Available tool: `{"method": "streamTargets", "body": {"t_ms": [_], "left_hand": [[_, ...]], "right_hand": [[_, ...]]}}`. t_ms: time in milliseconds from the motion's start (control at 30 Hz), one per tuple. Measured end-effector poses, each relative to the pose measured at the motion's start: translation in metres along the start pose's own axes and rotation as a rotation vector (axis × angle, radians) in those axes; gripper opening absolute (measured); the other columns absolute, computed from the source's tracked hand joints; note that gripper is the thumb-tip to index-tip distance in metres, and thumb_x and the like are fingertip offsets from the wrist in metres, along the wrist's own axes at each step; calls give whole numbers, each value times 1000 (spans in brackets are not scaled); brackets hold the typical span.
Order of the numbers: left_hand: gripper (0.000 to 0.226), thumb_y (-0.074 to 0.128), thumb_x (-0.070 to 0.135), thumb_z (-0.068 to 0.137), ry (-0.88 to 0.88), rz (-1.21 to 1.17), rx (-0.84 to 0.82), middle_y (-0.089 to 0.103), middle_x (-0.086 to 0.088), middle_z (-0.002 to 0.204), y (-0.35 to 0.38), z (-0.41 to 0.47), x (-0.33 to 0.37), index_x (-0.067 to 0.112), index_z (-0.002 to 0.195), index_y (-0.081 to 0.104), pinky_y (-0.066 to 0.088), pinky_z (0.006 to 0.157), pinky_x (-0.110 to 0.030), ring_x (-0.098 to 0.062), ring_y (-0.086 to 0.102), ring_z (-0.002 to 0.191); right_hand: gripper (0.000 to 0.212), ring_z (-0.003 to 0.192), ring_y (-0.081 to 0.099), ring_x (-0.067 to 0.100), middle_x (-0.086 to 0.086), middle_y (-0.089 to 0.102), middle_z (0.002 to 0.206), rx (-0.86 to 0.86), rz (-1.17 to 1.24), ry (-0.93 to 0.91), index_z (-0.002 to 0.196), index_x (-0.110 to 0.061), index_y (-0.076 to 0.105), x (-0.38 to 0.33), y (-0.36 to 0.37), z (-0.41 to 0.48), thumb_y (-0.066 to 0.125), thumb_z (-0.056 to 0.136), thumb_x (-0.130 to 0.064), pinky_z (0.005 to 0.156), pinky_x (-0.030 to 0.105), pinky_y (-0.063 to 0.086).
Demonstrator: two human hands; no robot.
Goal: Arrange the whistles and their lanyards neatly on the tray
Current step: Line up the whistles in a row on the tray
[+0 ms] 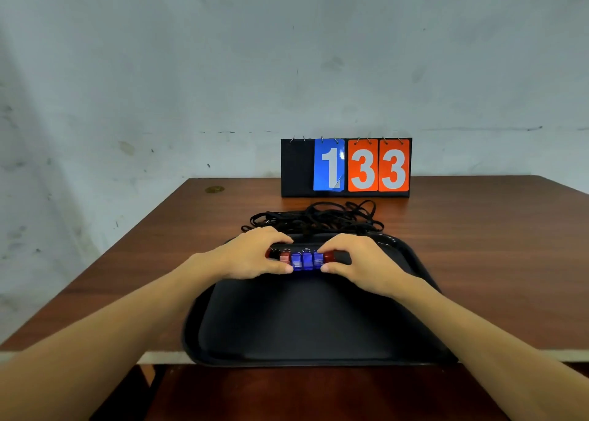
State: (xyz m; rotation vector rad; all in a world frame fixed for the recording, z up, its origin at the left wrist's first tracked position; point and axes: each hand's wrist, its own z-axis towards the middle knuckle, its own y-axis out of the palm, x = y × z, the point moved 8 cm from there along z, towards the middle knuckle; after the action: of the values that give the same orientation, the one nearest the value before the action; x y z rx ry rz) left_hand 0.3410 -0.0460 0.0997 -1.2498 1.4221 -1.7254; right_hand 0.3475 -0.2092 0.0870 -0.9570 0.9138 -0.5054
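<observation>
Here, a row of whistles (306, 260) is seen lying side by side on the far part of a black tray (302, 325), close to its far rim and approx. centred btwn its two sides. From left to right the visible colours are red, red, three blue, red, then a dark one at the right end. Part of the row is hidden under fingers, so the full count can't be told. The left end of the row is gripped by the left hand (251, 255): fingers are curled over the top from the far side and the thumb is pressed to the near side by the first blue whistle. The right end is gripped the same way by the right hand (360, 261), w/ fingers bent over the red and dark whistles and the thumb tip set by the last blue one. Small metal rings are seen at the far side of the blue whistles. The lanyards (315, 218), all black, are piled in a loose tangle just beyond the tray's far rim, mostly on the brown wooden table (478, 245). The tray's near edge is set at the table's front edge. A flip scoreboard (345, 167) is stood at the back of the table before a pale wall (223, 70), w/ a blue 1 and two orange 3s shown.
</observation>
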Motion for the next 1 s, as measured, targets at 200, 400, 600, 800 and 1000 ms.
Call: {"method": "streamTargets", "body": {"t_ms": [200,400,600,800,1000], "left_hand": [[59,62,44,87,-15,-43,10,47,2,140,2,-4,0,25,140,43,36,106,-30,-12,42,128],[44,57,37,92,13,-95,119,53,4,132,-12,8,13,22,133,51,37,96,-19,-8,48,120],[24,52,22,95,-88,-163,294,63,6,114,-36,29,-11,21,118,62,39,85,-17,-7,57,104],[22,51,15,94,-187,-202,331,67,6,108,-46,60,-51,25,99,70,44,92,-23,-9,60,103],[23,57,13,90,-133,-201,320,67,12,91,-42,89,-69,28,86,73,41,72,-8,0,61,85]], "right_hand": [[41,117,50,7,-5,57,127,-16,-9,23,125,-25,56,-4,-1,-1,67,86,-30,97,23,43],[45,113,47,1,-9,55,126,74,-14,-31,124,-26,56,-1,-12,-1,69,83,-37,89,9,31],[34,108,50,-2,-12,60,121,143,41,27,122,-28,59,24,-30,13,64,88,-32,95,17,39],[22,91,55,-3,-16,61,103,200,95,-6,109,-28,66,30,-27,47,63,89,-20,74,5,42],[15,90,50,-1,-16,57,99,143,75,-95,101,-29,67,13,-19,96,61,89,-24,74,12,38]]}}
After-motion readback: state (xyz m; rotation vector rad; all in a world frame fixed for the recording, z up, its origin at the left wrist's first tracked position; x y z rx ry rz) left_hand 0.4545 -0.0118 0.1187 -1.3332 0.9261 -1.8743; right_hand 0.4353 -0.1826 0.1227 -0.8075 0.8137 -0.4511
